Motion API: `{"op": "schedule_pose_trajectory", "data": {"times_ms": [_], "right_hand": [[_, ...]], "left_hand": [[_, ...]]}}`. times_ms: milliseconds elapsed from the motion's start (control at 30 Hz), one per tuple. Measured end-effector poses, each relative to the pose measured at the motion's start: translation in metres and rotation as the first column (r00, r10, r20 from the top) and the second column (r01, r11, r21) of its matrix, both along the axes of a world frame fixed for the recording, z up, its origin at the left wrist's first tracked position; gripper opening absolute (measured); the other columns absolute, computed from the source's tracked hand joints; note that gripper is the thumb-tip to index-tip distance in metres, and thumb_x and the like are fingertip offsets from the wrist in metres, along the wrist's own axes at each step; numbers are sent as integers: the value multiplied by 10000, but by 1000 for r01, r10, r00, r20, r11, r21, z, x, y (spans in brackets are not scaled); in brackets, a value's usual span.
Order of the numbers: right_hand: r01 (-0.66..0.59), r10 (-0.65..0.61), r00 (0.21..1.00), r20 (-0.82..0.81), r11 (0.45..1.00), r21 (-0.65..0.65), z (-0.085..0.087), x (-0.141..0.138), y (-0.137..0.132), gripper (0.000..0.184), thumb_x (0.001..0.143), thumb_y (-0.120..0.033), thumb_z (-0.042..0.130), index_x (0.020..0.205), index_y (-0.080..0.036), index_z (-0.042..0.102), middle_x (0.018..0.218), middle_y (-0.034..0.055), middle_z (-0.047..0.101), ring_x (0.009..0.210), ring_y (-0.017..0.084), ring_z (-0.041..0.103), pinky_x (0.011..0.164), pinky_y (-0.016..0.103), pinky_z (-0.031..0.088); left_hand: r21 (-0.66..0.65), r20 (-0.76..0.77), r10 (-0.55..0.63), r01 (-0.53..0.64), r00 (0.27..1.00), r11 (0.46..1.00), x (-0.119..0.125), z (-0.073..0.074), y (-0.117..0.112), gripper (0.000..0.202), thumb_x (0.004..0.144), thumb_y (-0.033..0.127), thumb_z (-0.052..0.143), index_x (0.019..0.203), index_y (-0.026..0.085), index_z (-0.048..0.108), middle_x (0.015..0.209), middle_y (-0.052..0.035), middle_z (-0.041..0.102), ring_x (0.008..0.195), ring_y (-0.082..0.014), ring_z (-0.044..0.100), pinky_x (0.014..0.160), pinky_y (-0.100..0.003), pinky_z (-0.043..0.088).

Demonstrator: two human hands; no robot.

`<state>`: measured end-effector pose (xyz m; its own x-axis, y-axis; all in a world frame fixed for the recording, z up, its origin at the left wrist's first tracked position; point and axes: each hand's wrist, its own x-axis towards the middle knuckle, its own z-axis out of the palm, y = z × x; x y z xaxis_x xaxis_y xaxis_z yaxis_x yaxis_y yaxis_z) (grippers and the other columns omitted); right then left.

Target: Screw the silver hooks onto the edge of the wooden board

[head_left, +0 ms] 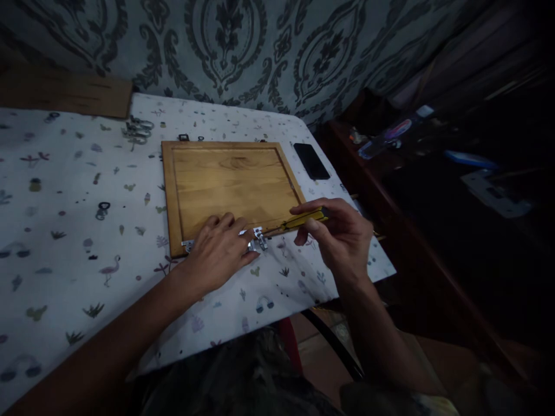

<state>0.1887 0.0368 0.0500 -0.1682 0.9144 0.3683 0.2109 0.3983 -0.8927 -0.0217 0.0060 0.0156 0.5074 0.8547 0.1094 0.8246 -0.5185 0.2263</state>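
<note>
Watching remotely, I see the right hand (pixel 342 234) closed round a yellow-and-black-handled screwdriver (pixel 306 218), its long axis aimed leftward at a silvery metal hinge (pixel 259 232) on the brown wooden panel (pixel 229 185)'s near edge; the left hand (pixel 221 248), nearer, covers that edge, its grip unclear.

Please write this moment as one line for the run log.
left hand: on wooden panel, near edge | right hand: holds yellow screwdriver, pointing toward metal fitting | phone: beside panel

White printed worktop (pixel 130 231): wooden panel (pixel 229 185) mid-table, phone (pixel 311 161) just right, brown board (pixel 87 95) far left, metal pieces (pixel 137 130) beside it.
</note>
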Motion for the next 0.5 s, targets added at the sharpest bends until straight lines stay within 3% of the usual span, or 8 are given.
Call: {"op": "schedule_pose_trajectory", "data": {"times_ms": [500], "right_hand": [[73,-73,997,-21,997,-9,0,-3,0,349,723,-465,838,846,-207,638,808,0,700,438,79,581,394,231,544]], "left_hand": [[39,-4,2,-1,1000,999,-1,-2,-1,296,961,414,588,1139,190,661,1073,-78,662,1063,-257,549,914,-401,415]]}}
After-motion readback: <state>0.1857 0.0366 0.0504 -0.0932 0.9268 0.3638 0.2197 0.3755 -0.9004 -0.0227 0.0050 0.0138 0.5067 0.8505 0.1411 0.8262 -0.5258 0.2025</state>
